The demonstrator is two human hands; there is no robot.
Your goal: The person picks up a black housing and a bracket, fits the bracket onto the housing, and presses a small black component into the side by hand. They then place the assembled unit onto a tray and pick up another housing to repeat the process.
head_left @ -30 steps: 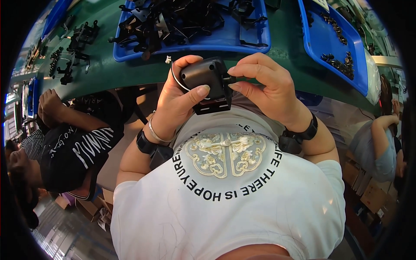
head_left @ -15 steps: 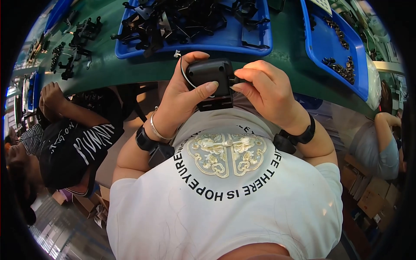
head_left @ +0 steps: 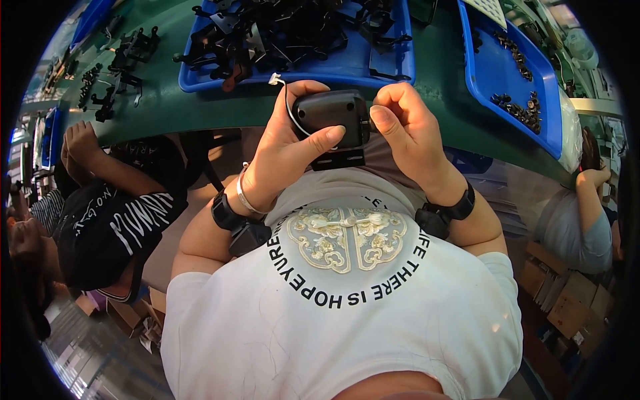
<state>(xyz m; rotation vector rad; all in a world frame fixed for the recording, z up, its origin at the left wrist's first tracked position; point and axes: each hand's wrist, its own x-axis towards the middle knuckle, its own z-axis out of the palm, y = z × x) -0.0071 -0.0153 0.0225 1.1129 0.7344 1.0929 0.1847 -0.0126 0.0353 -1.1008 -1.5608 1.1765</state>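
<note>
A small black plastic housing [head_left: 331, 113] with a bracket on its underside is held close to my chest, at the near edge of the green table [head_left: 437, 80]. My left hand [head_left: 288, 143] wraps it from the left, thumb laid across its front face. A thin wire with a white plug loops past the fingers of that hand. My right hand [head_left: 408, 130] grips the housing's right side with curled fingers. Both wrists carry black bands.
A blue tray [head_left: 393, 70] full of black plastic parts lies just beyond my hands. A second blue tray [head_left: 497, 73] with small dark pieces sits to the right. Loose black parts [head_left: 123, 57] lie at the left. One person sits at my left and another at my right.
Both hands have lifted the black housing slightly toward the table edge. My right fingers have shifted from its top to its right side, and the left thumb now lies across its face.
</note>
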